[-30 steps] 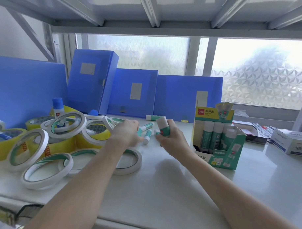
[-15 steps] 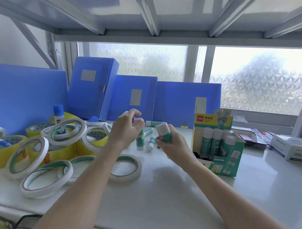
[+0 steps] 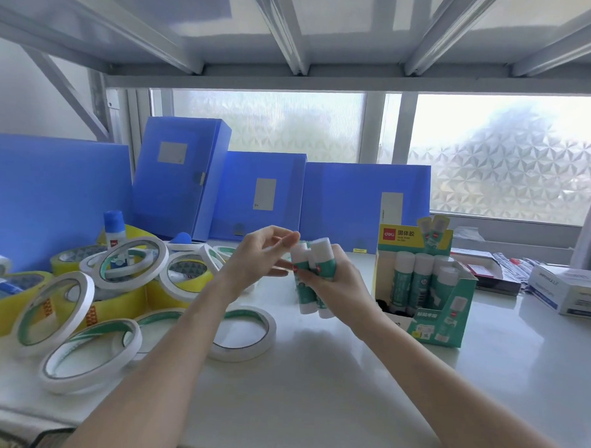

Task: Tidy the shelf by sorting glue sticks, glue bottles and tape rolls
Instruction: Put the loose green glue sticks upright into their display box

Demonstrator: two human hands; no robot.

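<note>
My right hand [image 3: 342, 285] grips a bunch of white-and-green glue sticks [image 3: 310, 281] upright above the white shelf [image 3: 315, 392]. My left hand [image 3: 256, 259] is beside them, fingertips touching the cap of the left stick, fingers spread. To the right stands a green-and-yellow glue stick display box [image 3: 426, 285] with several sticks inside. A pile of white tape rolls [image 3: 88, 357] and yellow tape rolls [image 3: 3, 300] fills the left side. A glue bottle with a blue cap [image 3: 113, 229] stands among the rolls.
Blue file boxes [image 3: 182, 176] lean along the back in front of a frosted window. A white carton [image 3: 566, 287] and flat packets lie at the far right. One white tape roll [image 3: 246, 332] lies under my left forearm. The upper shelf's metal frame runs overhead.
My left hand lifted a glue stick off the shelf and brought it to the ones in my right hand. The right hand rose slightly and now holds more than one stick.
</note>
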